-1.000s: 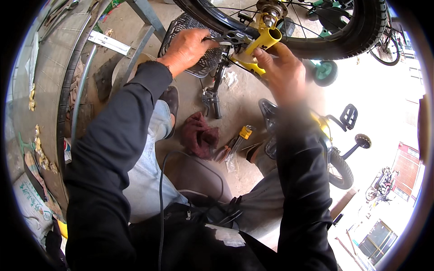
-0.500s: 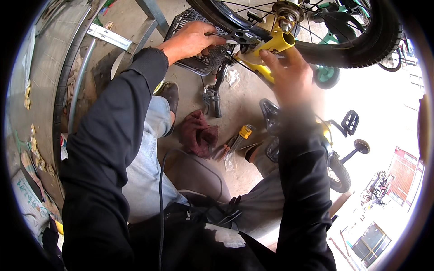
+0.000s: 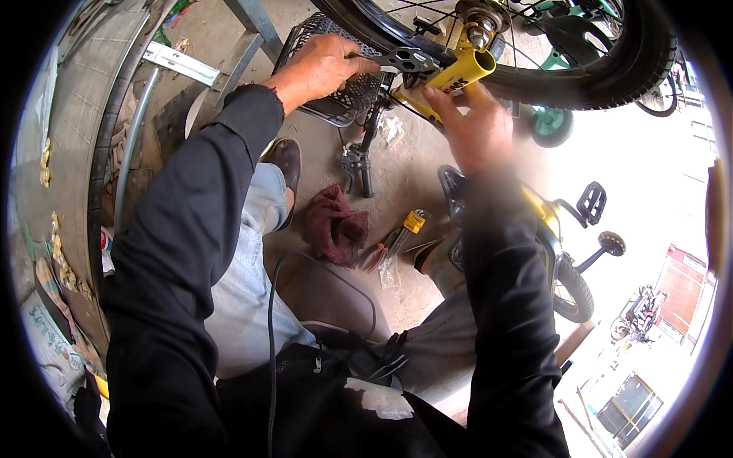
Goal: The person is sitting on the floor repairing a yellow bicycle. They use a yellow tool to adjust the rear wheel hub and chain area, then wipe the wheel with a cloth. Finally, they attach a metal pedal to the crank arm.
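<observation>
My left hand [image 3: 324,67] is closed on a flat wrench [image 3: 405,61] with several cut-out holes. Its head lies against a yellow bicycle frame tube [image 3: 467,70], close to the axle nut [image 3: 481,34] of the black-tyred wheel [image 3: 588,90]. The tube's round open end points up and right. My right hand [image 3: 482,131] is wrapped around the tube below that end, thumb in front; the other fingers are mostly hidden behind it. Behind my left hand is a black mesh basket [image 3: 336,107], with a handlebar grip and brake lever [image 3: 356,164] below it.
A dark red cloth [image 3: 334,227] and a yellow-topped tool [image 3: 414,221] lie on the floor between my feet. To the right are a pedal [image 3: 591,204] and a small wheel [image 3: 573,294]. A metal frame leg [image 3: 259,30] stands at the upper left. A black cable [image 3: 272,359] crosses my lap.
My right hand has shifted slightly left along the tube, uncovering more of its lettered side. The tube's open end has moved up a little. My left hand and the wrench are nearly unchanged.
</observation>
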